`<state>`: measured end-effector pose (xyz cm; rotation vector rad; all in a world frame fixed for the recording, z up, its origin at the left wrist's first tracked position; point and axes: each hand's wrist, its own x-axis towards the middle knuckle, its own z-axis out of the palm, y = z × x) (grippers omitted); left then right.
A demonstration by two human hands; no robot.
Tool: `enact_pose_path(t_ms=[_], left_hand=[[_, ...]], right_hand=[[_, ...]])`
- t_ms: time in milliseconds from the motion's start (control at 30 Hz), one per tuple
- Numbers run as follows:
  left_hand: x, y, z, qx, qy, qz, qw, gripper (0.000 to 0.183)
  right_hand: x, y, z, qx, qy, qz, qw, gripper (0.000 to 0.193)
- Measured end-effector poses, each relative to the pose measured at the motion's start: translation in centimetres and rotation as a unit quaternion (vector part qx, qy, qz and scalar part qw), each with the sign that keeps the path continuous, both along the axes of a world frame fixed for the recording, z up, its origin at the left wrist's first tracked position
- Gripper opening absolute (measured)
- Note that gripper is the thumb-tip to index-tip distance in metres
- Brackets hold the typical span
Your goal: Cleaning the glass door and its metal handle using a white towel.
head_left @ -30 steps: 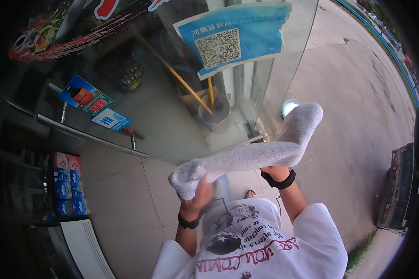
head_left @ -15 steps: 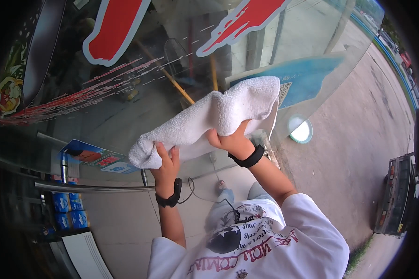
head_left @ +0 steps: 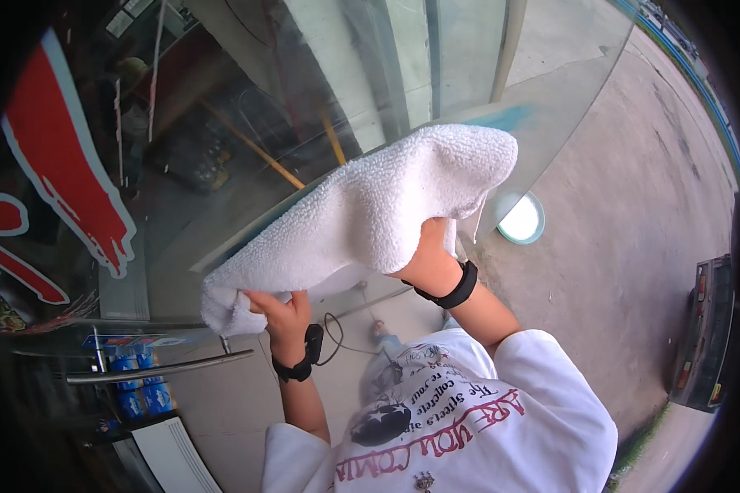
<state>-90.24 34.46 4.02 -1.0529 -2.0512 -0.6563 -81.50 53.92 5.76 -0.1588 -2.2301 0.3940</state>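
Note:
A white terry towel [head_left: 353,205] hangs bunched and spread between my two hands, in front of a glass door [head_left: 214,131]. Its lower left corner is pinched by my left hand [head_left: 284,319], thumb and fingers closed on the cloth. Farther right and higher, my right hand [head_left: 429,256] is tucked under a fold, gripping the towel; its fingers are mostly covered. Behind the towel's upper edge, part of a blue poster [head_left: 508,117] shows on the glass. Red, white-edged decals [head_left: 78,164] are at the left of the pane.
A metal door handle [head_left: 160,367] runs across the lower left, with blue packages [head_left: 144,400] beyond it. On the concrete to the right stands a basin [head_left: 521,220] with whitish contents. A dark vehicle's rear [head_left: 703,333] is at the far right. A cable [head_left: 333,337] loops near my left wrist.
The towel now covers most of the blue poster and looks larger and closer. My right hand has gone deeper under the cloth. The decals and handle have shifted in view.

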Motion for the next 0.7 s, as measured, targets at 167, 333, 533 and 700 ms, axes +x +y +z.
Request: enact_pose_path(t_ms=[167,333,533,700], left_hand=[[3.0,8.7,1.3,-0.002,0.034,-0.01,0.999,0.092],[5.3,14.0,0.4,-0.114,0.054,-0.034,0.991,0.077],[7.1,15.2,-0.3,-0.166,0.013,-0.027,0.986,0.047],[5.5,13.5,1.9,-0.065,0.109,-0.027,0.992,0.045]], right_hand=[[2.8,7.3,0.3,0.0,0.02,-0.107,0.994,0.067],[4.4,12.7,-3.3,-0.11,-0.019,-0.072,0.991,0.074],[5.1,13.4,-4.8,-0.051,0.064,-0.132,0.988,0.048],[4.4,10.5,-0.7,-0.168,0.206,-0.044,0.963,0.031]])
